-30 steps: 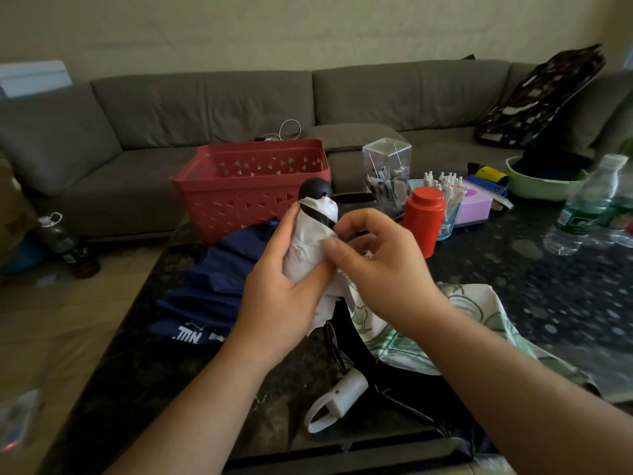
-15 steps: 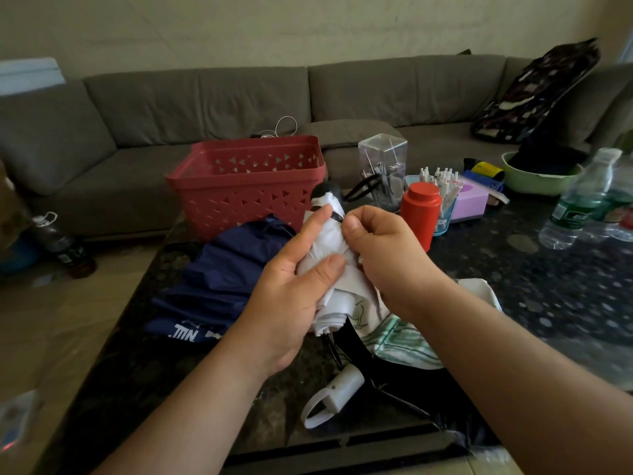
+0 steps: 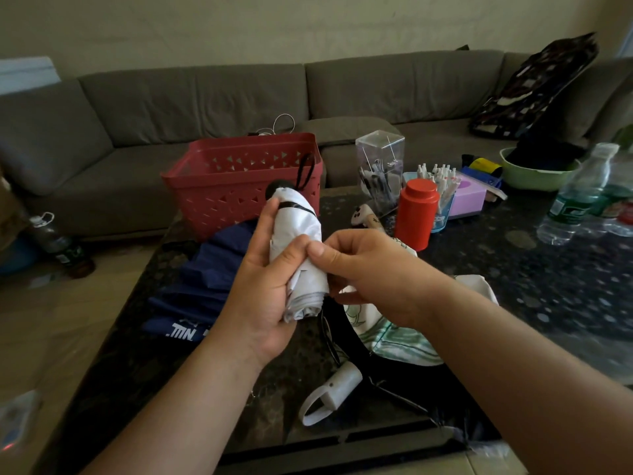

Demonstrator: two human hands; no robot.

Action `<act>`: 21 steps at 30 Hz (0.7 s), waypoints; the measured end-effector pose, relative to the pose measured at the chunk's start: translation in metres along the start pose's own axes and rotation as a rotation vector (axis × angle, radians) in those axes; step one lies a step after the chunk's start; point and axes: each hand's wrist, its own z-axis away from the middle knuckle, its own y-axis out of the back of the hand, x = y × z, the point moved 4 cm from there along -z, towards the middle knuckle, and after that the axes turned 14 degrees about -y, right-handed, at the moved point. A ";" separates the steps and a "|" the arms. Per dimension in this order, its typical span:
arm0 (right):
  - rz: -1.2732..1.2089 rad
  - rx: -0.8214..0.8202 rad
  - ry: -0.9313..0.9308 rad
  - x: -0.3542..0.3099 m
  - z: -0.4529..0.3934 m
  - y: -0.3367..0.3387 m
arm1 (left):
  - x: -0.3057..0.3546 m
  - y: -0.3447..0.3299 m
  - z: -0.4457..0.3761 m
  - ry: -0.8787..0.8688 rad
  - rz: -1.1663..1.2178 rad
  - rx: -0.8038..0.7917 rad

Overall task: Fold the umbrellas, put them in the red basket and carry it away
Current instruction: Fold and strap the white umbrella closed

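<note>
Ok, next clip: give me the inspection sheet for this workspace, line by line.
Surface: dark speckled table, crowded.
Job's things: white umbrella rolled up and held above the table; navy umbrella lying unfolded; green-patterned umbrella lying unfolded; red basket upright behind them, contents not visible.
Clutter: red canister, clear pen box, water bottles, green bowl.
Grips: left hand wraps the white umbrella; right hand pinches its fabric.
Cables: white cord on the sofa behind the basket.
Surroundings: grey sofa, bottle on floor.
</note>
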 end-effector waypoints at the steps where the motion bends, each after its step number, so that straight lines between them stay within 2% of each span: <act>1: -0.049 -0.008 0.008 -0.001 0.000 0.001 | 0.001 -0.001 0.000 0.003 0.027 -0.009; 7: -0.160 -0.074 -0.018 -0.002 -0.003 0.002 | 0.006 -0.002 0.002 0.019 0.156 -0.053; 12: -0.178 -0.059 0.054 -0.005 -0.004 -0.002 | 0.004 -0.006 0.002 0.024 0.236 -0.089; 16: -0.094 0.056 0.128 -0.009 -0.003 0.004 | 0.001 -0.006 0.003 0.010 0.106 -0.145; 21: 0.078 0.189 0.212 -0.009 0.000 0.015 | 0.012 -0.007 0.001 -0.077 -0.253 -0.265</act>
